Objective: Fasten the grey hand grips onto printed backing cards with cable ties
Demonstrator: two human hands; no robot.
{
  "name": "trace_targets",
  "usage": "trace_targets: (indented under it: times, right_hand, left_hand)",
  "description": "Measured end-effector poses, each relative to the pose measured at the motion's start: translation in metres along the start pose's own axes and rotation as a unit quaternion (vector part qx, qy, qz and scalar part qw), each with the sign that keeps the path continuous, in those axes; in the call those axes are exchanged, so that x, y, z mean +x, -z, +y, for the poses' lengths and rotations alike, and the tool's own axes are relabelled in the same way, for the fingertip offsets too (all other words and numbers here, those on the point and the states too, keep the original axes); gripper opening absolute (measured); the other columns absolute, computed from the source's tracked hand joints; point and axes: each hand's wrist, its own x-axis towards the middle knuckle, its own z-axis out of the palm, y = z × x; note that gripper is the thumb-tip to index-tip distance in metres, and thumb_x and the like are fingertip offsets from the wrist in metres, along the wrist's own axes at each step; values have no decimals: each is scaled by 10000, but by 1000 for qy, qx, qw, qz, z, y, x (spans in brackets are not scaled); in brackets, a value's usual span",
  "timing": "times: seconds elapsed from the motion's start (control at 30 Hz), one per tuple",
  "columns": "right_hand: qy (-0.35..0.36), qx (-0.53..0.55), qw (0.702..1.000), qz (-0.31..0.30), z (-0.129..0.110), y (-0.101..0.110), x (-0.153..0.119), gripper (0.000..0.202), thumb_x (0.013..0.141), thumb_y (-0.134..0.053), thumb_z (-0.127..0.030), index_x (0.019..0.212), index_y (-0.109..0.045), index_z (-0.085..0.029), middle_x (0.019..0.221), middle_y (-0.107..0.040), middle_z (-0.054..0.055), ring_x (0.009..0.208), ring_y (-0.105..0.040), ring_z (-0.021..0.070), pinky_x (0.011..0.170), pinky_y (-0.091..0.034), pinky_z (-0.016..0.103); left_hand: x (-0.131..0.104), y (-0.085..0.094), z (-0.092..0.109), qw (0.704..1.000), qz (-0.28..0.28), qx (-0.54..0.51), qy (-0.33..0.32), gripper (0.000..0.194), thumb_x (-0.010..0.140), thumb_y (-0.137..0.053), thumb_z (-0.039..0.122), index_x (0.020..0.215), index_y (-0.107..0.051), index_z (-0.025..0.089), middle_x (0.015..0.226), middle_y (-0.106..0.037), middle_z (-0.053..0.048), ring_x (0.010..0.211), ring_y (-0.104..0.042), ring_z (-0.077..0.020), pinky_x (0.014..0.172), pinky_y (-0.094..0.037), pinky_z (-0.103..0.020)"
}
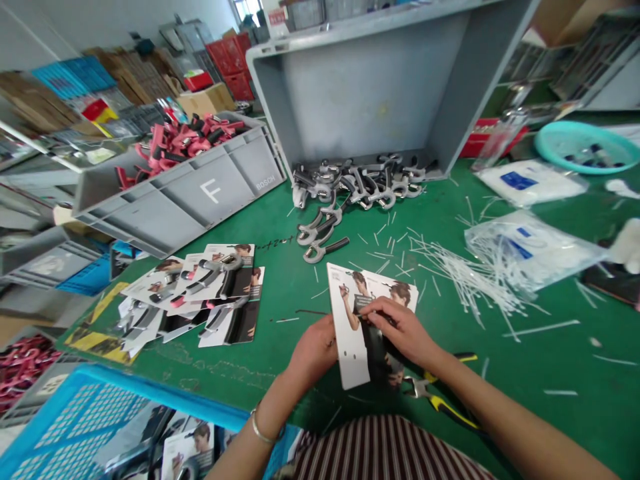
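Observation:
My left hand (318, 345) grips a printed cardboard card (345, 307) from behind at its left edge, most of its fingers hidden by the card. The card stands tilted over the green table, with small punched holes low on its face. My right hand (400, 327) is closed in a pinch against the card's face; whatever lies between the fingertips is too small to make out. Beside my right forearm lie yellow-and-black pliers (435, 393). Loose white cable ties (467, 277) are heaped to the right. Beyond the card lie grey-and-black hand grippers (320, 250).
Cards with grey hand grippers (220, 280) are piled at left. A tipped grey crate (370, 87) holds more grippers; a second grey crate (185, 193) holds pink ones. Plastic bags (535, 250) and a turquoise basin (560, 143) sit at right, a blue basket (65, 413) at lower left.

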Motion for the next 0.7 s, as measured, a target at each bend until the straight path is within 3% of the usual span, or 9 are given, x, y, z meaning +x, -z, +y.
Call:
trace_targets:
  times: [0.1, 0.3, 0.4, 0.7]
  right_hand:
    - [3, 0, 1000, 6, 1, -2, 0, 205, 985, -481, -310, 1056, -666, -257, 1008, -680, 43, 970, -622, 203, 885, -469, 338]
    - [-5, 10, 1000, 11, -3, -5, -1, 194, 982, -486, -292, 1046, -665, -254, 1014, -682, 43, 974, -626, 202, 889, -467, 337]
    - [-4, 9, 1000, 2, -4, -6, -1, 194, 979, -489, -286, 1045, -669, -252, 1004, -683, 43, 971, -629, 202, 885, -467, 335]
    - [-19, 25, 999, 8, -1, -8, -1, 193, 979, -495, -279, 1054, -670, -246, 1029, -687, 38, 987, -632, 195, 900, -459, 323]
  left_hand:
    - [-1, -1, -5, 1000, 25, -12, -8, 338, 860, -529, 124, 1128, -702, 236, 1209, -678, -80, 1108, -617, -226, 981, -460, -339]
    - [3, -10, -9, 996, 46, -61, 50, 159, 778, -620, 134, 868, -745, 170, 923, -724, -58, 831, -648, -194, 793, -500, -274]
    - [4, -13, -7, 989, 63, -80, 107, 153, 752, -618, 138, 844, -741, 143, 837, -715, -50, 740, -618, -178, 704, -484, -250]
    - [0, -12, -5, 976, 54, -151, 149, 182, 727, -638, 195, 855, -748, 128, 816, -726, -35, 726, -608, -179, 678, -468, -235]
